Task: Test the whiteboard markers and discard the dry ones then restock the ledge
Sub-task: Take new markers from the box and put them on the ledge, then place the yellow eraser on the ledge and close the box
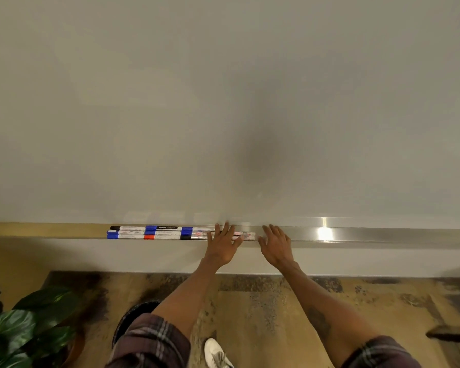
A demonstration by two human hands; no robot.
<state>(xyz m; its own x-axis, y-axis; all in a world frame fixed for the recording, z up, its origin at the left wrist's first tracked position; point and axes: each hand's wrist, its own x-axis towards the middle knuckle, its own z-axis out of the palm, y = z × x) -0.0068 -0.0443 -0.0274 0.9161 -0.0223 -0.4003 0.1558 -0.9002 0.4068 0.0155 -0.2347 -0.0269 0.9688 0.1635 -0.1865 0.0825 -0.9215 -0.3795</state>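
Whiteboard [223, 102] fills view above ledge [369, 235]. Markers [157, 232] lie end to end in three rows on ledge, toward its left part. We judge step as picking a marker for testing. We would pinch one marker at rows' right end, lift it clear without rolling neighbours off ledge front, uncap it, then draw short stroke just above ledge. Left hand [222, 247] flat, fingers straight and spread over rows' right end; contact unclear. Right hand [276, 247] over ledge just right of markers, fingers spread, gripping nothing.

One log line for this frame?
left hand: open, over markers | right hand: open, at ledge | whiteboard: blank
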